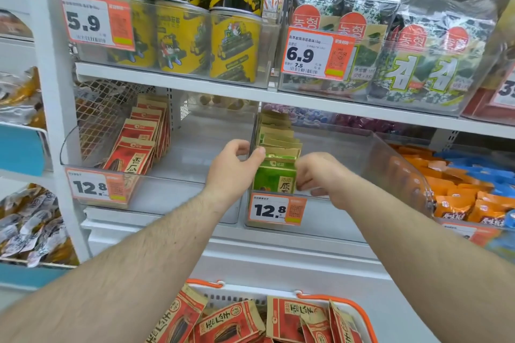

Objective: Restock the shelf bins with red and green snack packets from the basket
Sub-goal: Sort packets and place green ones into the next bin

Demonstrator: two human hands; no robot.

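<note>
A row of green snack packets (276,172) stands upright in the right clear shelf bin (395,164). My left hand (231,172) grips the left edge of the front green packets, thumb over their top. My right hand (320,175) holds the right edge of the same packets, fingers curled. Red snack packets (136,147) lean in a row in the left clear bin (178,192). Below, a white basket with orange handles (359,312) holds several more red packets (231,323).
Price tags reading 12.8 hang on both bin fronts. The shelf above carries yellow cans (181,39) and seaweed packs (418,64). Orange and blue packets (468,189) fill a bin at the right. A white upright post (53,92) stands at the left.
</note>
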